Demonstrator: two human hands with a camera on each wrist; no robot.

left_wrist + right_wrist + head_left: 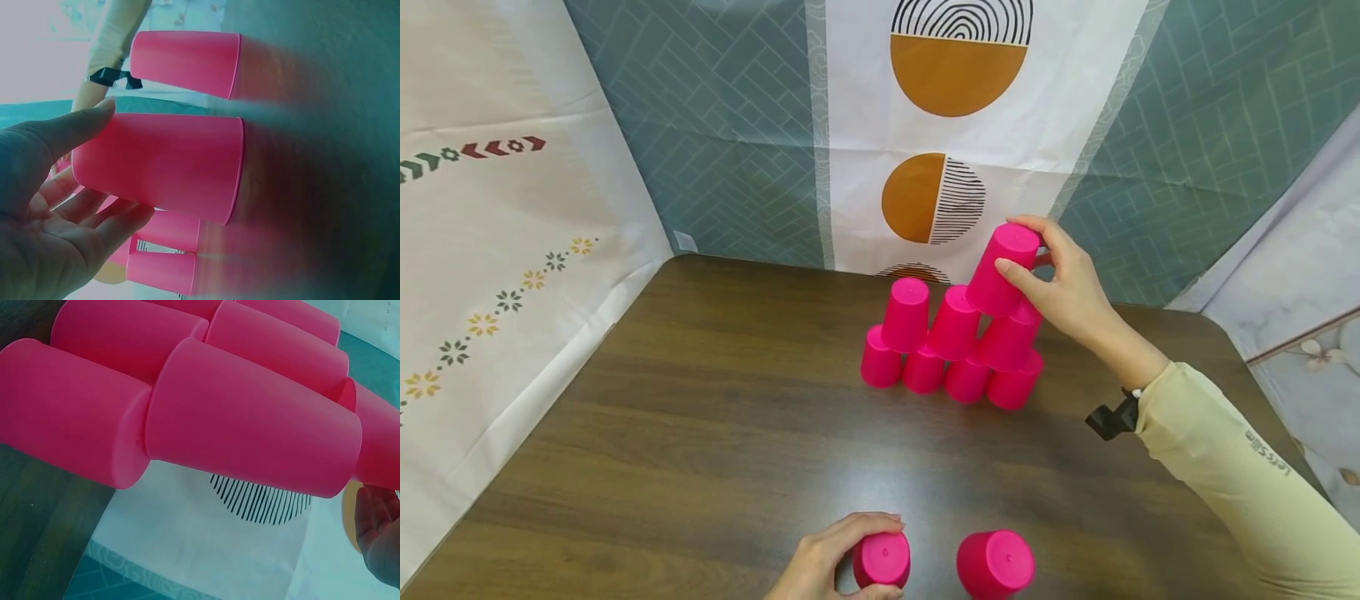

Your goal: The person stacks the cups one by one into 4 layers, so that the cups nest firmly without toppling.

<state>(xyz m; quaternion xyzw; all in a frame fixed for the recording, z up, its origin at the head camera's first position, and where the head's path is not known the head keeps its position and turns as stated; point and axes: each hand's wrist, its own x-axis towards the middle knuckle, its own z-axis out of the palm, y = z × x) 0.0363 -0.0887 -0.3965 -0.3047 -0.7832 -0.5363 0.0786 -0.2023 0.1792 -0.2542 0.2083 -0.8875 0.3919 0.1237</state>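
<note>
Several pink cups (953,350) stand upside down in a pyramid at the back of the brown table (700,400): a bottom row with three cups on it. My right hand (1037,250) grips one more pink cup (1003,268) by its top, tilted over the right end of the second row. In the right wrist view that cup (380,450) shows at the right edge, above my thumb (378,537). At the table's near edge my left hand (850,557) curls round an upside-down pink cup (883,560), which fills the left wrist view (162,162). Beside it stands a free cup (996,563).
Patterned cloth backdrops (925,125) hang behind the table and along its left side (490,275). The table's rounded far corners lie close behind the pyramid. A black wrist strap (1112,417) sits on my right sleeve.
</note>
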